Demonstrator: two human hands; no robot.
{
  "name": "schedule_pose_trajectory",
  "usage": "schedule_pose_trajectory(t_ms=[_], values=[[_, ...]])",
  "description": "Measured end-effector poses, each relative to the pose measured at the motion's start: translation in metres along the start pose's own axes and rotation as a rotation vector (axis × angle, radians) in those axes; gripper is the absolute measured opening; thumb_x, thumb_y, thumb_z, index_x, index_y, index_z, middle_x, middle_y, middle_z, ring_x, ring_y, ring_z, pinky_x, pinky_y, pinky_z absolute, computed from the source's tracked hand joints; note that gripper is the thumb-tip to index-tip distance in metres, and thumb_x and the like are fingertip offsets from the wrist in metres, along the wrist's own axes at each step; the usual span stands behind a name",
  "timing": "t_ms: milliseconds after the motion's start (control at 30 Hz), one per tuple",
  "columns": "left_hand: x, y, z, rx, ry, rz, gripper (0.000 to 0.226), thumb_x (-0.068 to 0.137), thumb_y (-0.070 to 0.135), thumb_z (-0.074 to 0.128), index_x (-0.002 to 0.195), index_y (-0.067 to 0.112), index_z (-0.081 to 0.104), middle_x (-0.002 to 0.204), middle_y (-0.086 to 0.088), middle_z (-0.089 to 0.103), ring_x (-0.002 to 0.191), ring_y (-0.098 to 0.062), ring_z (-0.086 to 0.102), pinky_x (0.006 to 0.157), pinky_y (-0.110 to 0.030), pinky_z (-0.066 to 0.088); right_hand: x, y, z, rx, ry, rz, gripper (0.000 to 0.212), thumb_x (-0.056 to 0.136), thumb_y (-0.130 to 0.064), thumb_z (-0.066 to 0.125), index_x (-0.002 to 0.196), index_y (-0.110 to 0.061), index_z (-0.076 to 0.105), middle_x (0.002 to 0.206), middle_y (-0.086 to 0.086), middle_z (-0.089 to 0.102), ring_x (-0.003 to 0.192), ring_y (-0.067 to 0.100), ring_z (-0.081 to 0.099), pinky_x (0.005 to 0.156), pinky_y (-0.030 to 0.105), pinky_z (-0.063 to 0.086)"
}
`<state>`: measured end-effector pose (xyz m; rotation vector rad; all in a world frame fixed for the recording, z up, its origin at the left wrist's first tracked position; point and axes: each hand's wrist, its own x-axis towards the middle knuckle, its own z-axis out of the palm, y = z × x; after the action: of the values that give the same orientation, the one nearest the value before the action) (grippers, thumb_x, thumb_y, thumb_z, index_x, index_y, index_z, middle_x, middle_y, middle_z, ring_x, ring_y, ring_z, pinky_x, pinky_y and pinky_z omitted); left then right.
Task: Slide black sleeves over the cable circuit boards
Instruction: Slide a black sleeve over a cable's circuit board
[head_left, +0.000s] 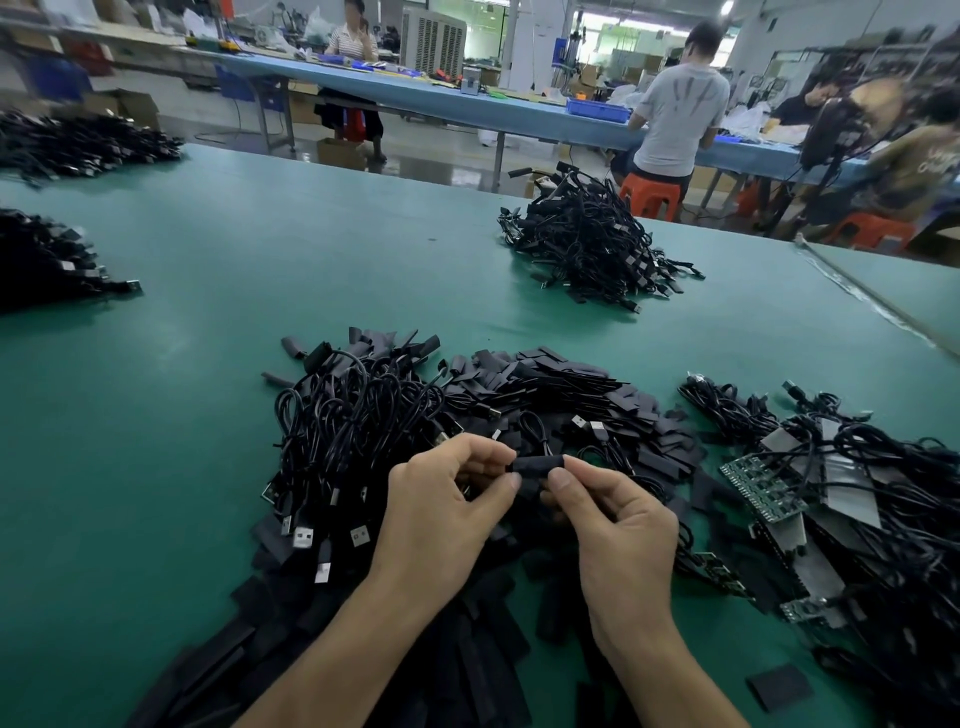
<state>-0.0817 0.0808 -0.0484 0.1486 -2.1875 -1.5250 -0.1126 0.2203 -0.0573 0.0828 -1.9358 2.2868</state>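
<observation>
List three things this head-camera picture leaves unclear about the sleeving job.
1. Head view: whether a board sits inside the black sleeve; the sleeve, left hand and right hand cover it.
2. Head view: the left cable pile runs off the frame edge.
3. Head view: parts on the green circuit board are too small.

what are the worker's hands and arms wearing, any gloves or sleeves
Nothing worn: the left hand and right hand are bare, with no gloves, rings or watch. The left forearm and right forearm show no sleeve either. Fingernails are short and unpainted.
</observation>
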Motion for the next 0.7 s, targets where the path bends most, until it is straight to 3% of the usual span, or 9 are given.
schedule_pose_trajectory(t_ms=[233,333,433,567,633,700], values=[[-0.002,0.003,-0.001,0.039,-0.04,0.073,0.024,0.081,0.016,0.081,0.093,0.034,0.071,0.082,0.02,0.071,0.079,-0.001,0.068,0.068,-0.013,0.052,0.003,-0.004,-0.003,0.022,0.004,-0.025,0.02,0.083,-0.004,0.075,0.086,-0.023,0.079,0.076,0.008,0.075,0.067,0.015,0.071,0.064,0.018,0.055],[-0.003,0.002,-0.002,0.227,-0.047,0.221,0.024,0.082,0.037,0.076,0.104,0.032,0.07,0.087,0.019,0.069,0.088,0.0,0.065,0.082,-0.019,0.051,0.008,-0.012,-0.006,0.116,0.05,-0.036,0.015,0.079,-0.007,0.075,0.082,-0.021,0.08,0.072,0.008,0.074,0.064,0.015,0.068,0.062,0.019,0.054],[0.001,0.003,-0.005,0.444,-0.078,0.349,0.035,0.088,0.053,0.056,0.096,0.024,0.075,0.097,0.016,0.069,0.098,-0.005,0.062,0.093,-0.028,0.049,0.012,-0.022,-0.01,0.326,0.057,0.0,0.009,0.073,-0.012,0.071,0.076,-0.017,0.078,0.07,0.005,0.07,0.063,0.014,0.065,0.06,0.019,0.054],[0.005,0.006,-0.003,0.573,-0.156,0.505,0.032,0.093,0.047,0.05,0.088,0.025,0.073,0.105,0.015,0.07,0.11,-0.008,0.062,0.098,-0.031,0.045,0.015,-0.029,-0.014,0.46,0.043,0.052,0.014,0.076,-0.008,0.066,0.071,-0.017,0.076,0.071,0.003,0.068,0.063,0.014,0.065,0.06,0.02,0.055],[0.007,0.01,-0.002,0.542,-0.118,0.548,0.029,0.097,0.039,0.049,0.088,0.021,0.069,0.101,0.012,0.071,0.105,-0.011,0.065,0.096,-0.033,0.047,0.015,-0.03,-0.016,0.503,0.0,0.066,0.016,0.078,-0.008,0.064,0.073,-0.018,0.075,0.073,0.005,0.07,0.065,0.014,0.066,0.06,0.021,0.055],[0.01,0.02,-0.003,0.424,-0.024,0.528,0.03,0.099,0.033,0.047,0.086,0.014,0.065,0.089,0.005,0.07,0.089,-0.016,0.066,0.087,-0.035,0.051,0.014,-0.029,-0.017,0.535,-0.092,0.08,0.015,0.081,-0.013,0.062,0.087,-0.019,0.075,0.08,0.01,0.072,0.067,0.016,0.067,0.061,0.023,0.056]])
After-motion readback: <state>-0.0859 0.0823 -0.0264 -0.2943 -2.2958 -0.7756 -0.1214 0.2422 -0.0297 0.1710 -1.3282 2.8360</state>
